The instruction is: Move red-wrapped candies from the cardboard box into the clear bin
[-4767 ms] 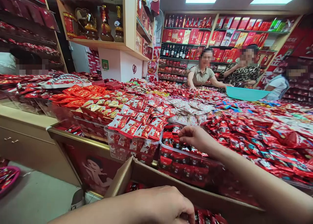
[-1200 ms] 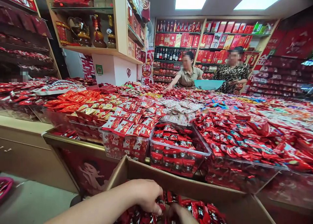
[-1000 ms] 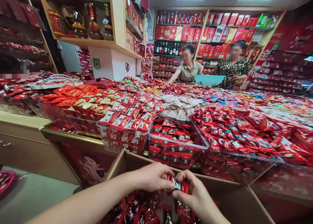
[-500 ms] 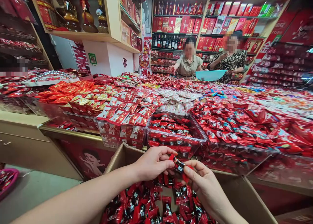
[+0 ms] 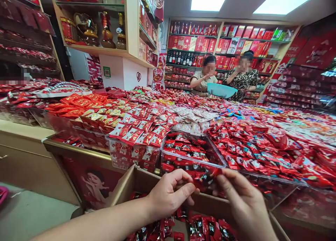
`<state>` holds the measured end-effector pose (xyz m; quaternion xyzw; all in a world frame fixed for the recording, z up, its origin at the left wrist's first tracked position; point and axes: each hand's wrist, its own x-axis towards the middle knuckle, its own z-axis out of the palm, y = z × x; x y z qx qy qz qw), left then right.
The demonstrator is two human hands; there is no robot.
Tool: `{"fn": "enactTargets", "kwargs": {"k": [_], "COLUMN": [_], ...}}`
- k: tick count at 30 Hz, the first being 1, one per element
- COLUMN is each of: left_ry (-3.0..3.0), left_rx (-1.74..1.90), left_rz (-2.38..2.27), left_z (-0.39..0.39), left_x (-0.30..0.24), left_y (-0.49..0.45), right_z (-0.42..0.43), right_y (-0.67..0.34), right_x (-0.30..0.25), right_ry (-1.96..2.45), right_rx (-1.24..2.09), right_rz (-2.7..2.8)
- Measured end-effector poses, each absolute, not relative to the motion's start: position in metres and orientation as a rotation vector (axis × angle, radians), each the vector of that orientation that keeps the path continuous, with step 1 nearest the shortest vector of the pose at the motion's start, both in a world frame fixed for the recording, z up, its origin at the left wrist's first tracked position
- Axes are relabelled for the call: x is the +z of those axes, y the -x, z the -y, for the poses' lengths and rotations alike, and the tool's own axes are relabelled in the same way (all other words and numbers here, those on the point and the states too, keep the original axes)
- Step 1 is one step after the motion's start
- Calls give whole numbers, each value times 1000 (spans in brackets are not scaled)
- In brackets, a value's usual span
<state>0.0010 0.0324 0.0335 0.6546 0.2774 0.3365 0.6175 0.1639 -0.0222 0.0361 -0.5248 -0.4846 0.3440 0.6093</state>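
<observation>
Cardboard box (image 5: 147, 182) stands open at the near edge of a counter (image 5: 82, 151), with loose candies (image 5: 202, 227) in red-and-black wrappers inside. Above the box's far edge, a person's right hand (image 5: 245, 197) pinches one blurred candy (image 5: 205, 178) between thumb and fingers. The left hand (image 5: 172, 192) is just beside it, fingers curled, thumb close to the forefinger; whether it grips the wrapper too, I cannot tell. Past the box, a clear bin (image 5: 214, 154) along the counter's near edge holds similar candies. To its left, white-and-red packets (image 5: 136, 134) heap above another bin's rim; to its right spread red packets (image 5: 252, 148). At the counter's far edge are two people (image 5: 241, 81), a turquoise basin (image 5: 222, 90) and, behind, shelves (image 5: 218, 37) of bottles and boxes.
</observation>
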Motion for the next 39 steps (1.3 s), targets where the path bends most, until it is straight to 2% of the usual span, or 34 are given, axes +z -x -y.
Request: {"fn": "enactTargets", "kwargs": {"k": [5,9,14,22,29,34,36,37,39], "left_ry": [-1616,-1796,-2002,-2173,-2345,-2506,-2586,-2619,-2640], "left_rx": [710,613,556,442,336,37,-162,-267,-436], "left_rz": [-609,-593,-641,-592,-521,-595,-620,-639,-671], "left_z": [-34,-35,-35,-38,-38,-39,-41,-42,-43], "left_x": [29,23,21,18,25,22,13,7,-4], "left_y": [-1,0,6,11,12,13,16,17,19], "right_z": [-51,-138,-198,-198,-182,-157,-120,-97,-51], "right_y": [-192,-192,-174,-167,-173,-165,-162,-160,-157], "right_x": [100,116,99,87,87,112,122,122,102], "right_ry": [1389,1689,1880,1957,1809,1779,1680,1589,1405], "right_rx": [202,233,209,-9,122,-28,67,248,953], "right_rz": [1468,1735,1947,2128,2371,2286,2272,2271,2338]}}
